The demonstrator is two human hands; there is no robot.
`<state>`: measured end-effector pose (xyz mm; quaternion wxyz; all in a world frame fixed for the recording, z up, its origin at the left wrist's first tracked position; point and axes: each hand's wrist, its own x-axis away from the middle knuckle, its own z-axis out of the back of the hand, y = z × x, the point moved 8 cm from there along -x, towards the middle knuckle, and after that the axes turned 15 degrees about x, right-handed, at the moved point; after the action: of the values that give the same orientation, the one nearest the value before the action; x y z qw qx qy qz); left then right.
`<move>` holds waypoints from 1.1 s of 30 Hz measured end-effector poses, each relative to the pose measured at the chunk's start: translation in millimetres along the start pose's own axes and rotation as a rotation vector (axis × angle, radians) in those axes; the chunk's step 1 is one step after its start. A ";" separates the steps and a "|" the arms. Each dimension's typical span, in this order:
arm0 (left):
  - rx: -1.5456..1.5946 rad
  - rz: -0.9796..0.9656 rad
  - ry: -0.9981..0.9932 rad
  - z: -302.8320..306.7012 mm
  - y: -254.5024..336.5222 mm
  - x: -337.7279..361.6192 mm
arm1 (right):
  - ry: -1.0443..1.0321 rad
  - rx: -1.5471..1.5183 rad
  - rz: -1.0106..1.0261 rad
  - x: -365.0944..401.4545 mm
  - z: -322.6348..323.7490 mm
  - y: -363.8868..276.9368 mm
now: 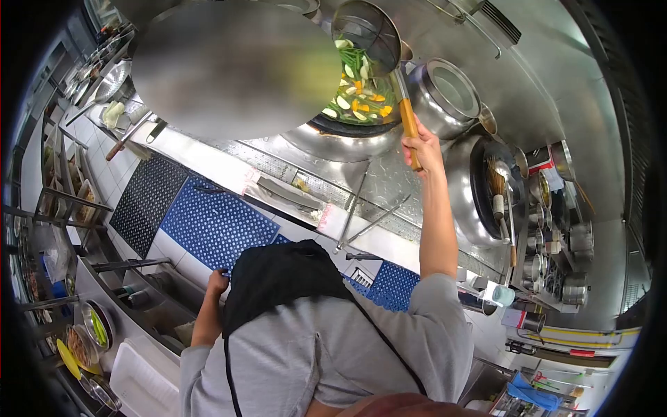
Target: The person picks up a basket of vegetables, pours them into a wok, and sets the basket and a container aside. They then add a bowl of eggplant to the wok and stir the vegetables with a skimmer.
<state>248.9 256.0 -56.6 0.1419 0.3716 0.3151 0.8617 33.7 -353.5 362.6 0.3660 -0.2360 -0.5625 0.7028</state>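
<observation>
My right hand [424, 147] is wrapped round the wooden handle of a large round strainer [366, 35]. Its bowl is over the far side of a wok [361, 131] at the top of the view. In the wok lie green beans, pale slices and orange pieces [360, 106] in liquid. A large blurred oval hides the wok's left part. Low at my left side, by the black apron, my left hand [218, 281] is closed, with something small and dark at its fingers that I cannot make out.
A lidded steel pot [445, 97] stands right of the wok. Beyond it, a second wok [486, 187] holds a bamboo brush [497, 184] and a ladle. Long tongs [354, 208] lie across the counter edge. Blue mats [215, 222] cover the floor; shelves with food bowls [97, 324] line the left.
</observation>
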 end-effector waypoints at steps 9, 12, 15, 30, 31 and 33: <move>0.053 -0.038 -0.044 -6.0 0.5 -52.5 | 0.117 0.186 0.110 22.2 -2.1 -28.2; 0.102 -0.081 -0.037 -2.3 -3.0 -49.7 | 0.173 0.233 0.114 2.6 -5.0 -25.0; 0.161 -0.037 -0.017 -3.7 -32.7 -45.1 | 0.195 0.231 0.073 -13.7 -15.0 -18.8; 0.084 0.114 -0.124 14.7 -77.8 -3.2 | 0.239 1.105 0.191 -37.8 -71.3 -35.5; 0.098 0.102 -0.148 13.5 -63.2 -6.9 | 0.214 1.114 0.180 -24.5 -68.9 -40.1; 0.165 0.031 -0.195 10.1 -48.8 -23.6 | 0.181 1.143 0.180 6.6 -62.8 -52.8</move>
<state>272.9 286.3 -95.9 0.1273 0.4687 0.3639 0.7948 89.4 -304.3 397.9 0.4207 -0.1073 -0.0382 0.9000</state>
